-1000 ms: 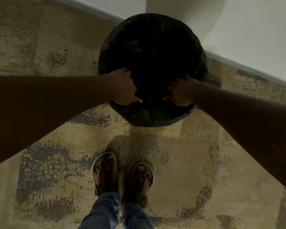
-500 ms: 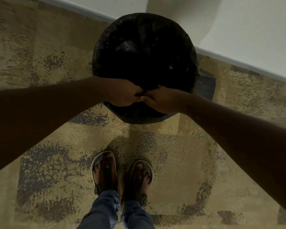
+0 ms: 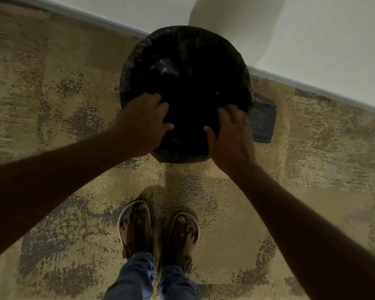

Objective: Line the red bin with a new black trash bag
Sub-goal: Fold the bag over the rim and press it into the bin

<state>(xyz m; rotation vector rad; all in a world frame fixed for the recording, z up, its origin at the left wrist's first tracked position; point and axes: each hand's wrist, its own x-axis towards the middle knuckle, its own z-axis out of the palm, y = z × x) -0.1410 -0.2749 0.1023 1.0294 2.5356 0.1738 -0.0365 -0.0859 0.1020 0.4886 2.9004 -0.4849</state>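
A round bin stands on the carpet by the wall, fully covered by a black trash bag (image 3: 182,61) draped over its rim, so no red shows. My left hand (image 3: 142,122) rests on the near-left rim with fingers spread over the bag. On the near-right rim lies my right hand (image 3: 230,131), fingers spread and thumb pointing inward. Both hands press on the plastic, a hand's width apart. The inside of the bin is dark and I cannot see its bottom.
A white wall (image 3: 312,40) with a pale baseboard (image 3: 312,87) runs diagonally behind the bin. A dark flat piece (image 3: 262,120) lies on the patterned carpet (image 3: 52,94) just right of the bin. My sandalled feet (image 3: 158,230) stand close in front.
Half a second ago my hands met at the near rim, pinching the bag together. Now they have parted to left and right and lie spread on the rim.
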